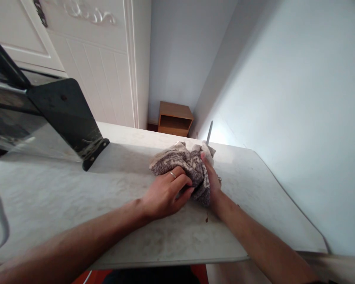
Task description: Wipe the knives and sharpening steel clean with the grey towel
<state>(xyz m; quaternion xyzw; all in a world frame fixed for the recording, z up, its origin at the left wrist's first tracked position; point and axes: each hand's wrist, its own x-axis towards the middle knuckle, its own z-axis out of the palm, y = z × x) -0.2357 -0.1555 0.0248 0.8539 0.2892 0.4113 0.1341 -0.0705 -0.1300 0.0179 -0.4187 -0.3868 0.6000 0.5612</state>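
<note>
From my remote feed, I see the left hand point(168, 194) clamped on a bunched, patterned towel point(191, 162) over the pale counter point(130, 232), the right hand point(212, 179) gripping its other side; a slim grey shaft point(210, 133), perhaps a tool's, juts out beyond.

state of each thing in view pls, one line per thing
left hand: curled against the cloth
right hand: closed on the cloth's right side
cloth: crumpled, bunched up
grey rod: tilted, lower part hidden
tabletop: smudged
black bracket: standing on the tabletop, scuffed near its foot
wooden cabinet: open-fronted
white cupboard: can't tell if fully shut
</note>
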